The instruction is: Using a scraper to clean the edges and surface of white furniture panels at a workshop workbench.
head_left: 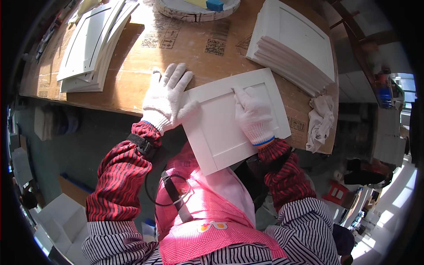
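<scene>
Square codes (215,44) on cardboard (201,64) (right hand (254,112) on panel (218,126)).

L hand (167,99), in wht glove, lying w/ fingers spread on cardbd-covered table (128,84), thumb touching L edge of wht framed panel (218,132). R hand (255,112), also gloved, resting on panel, index fingertip reaching recess's upper edge. Panel overhanging table edge, tilting re: it. R stack of panels (300,39) sitting beyond, L stack (88,39) opp. side. Crumpled wht cloth (321,123) drooping over edge nr R corner.
</scene>
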Available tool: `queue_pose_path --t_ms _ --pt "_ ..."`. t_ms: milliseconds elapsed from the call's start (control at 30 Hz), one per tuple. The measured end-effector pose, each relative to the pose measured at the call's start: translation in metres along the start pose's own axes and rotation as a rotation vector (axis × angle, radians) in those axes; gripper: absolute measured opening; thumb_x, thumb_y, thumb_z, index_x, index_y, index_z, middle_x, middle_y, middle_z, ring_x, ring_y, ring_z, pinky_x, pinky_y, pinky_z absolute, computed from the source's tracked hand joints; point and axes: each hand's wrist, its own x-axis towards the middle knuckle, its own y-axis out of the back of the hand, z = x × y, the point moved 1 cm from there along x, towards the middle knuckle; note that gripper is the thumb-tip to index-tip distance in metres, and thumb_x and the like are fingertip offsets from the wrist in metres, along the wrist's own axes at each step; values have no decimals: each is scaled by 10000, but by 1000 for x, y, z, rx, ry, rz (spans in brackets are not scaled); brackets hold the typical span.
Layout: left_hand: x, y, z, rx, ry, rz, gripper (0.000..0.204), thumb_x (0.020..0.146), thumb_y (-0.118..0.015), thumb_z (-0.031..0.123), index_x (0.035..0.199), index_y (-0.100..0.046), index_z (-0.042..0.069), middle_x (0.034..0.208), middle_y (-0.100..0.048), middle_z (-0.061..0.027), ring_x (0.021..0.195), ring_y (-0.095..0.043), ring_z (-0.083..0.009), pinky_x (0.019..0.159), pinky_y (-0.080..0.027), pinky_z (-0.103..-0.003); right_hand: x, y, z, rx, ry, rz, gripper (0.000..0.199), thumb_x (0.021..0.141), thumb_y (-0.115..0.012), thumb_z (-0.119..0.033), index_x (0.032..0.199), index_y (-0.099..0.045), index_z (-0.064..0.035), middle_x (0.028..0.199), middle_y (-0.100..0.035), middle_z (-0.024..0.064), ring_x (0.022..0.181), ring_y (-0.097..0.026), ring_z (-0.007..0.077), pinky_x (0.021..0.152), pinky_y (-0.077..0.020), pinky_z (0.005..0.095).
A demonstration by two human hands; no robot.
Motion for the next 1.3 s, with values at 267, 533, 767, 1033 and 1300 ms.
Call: queue_pose_path --t_ms 267,533,767,1033,1300 --pt "5 4 5 -2 -15 -14 784 925 -664 501 1531 -500 30 1658 -396 -227 1553 -321 -453 1271 -186 -663 7 -5 -3 -81 -42 49 129 961 -643 -130 1066 -692 -75 990 -674 187 824 -680 410 695 -551 510" --pt "-1 3 2 -19 7 -11 728 961 -626 456 1535 -497 26 1658 -395 -229 1555 -317 -448 1271 -189 -662 34 -4 5 -50 -133 -46 248 958 -684 -216 1157 -768 -95 975 -713 188 858 -695 411 750 -556 508" --pt "-1 0 -2 -3 11 -5 714 956 -635 446 1525 -510 32 1648 -411 -224 1553 -324 -442 1268 -197 -662 48 13 61 -186 -166 38 243 975 -647 -251 1123 -769 -102 963 -707 191 912 -700 416 784 -565 519" --pt "3 -4 1 -25 -13 61 643 978 -606 410 1514 -538 61 1629 -447 -208 1533 -362 -424 1268 -194 -653 51 8 77 -336 -288 95 248 969 -651 -261 1153 -766 -140 986 -712 191 926 -705 418 798 -571 521" --pt "1 -4 0 -15 7 48 644 981 -589 402 1525 -530 63 1632 -447 -208 1536 -361 -419 1273 -186 -649 49 6 71 -320 -332 83 274 976 -640 -264 1179 -762 -126 1001 -715 199 932 -703 421 802 -564 525"
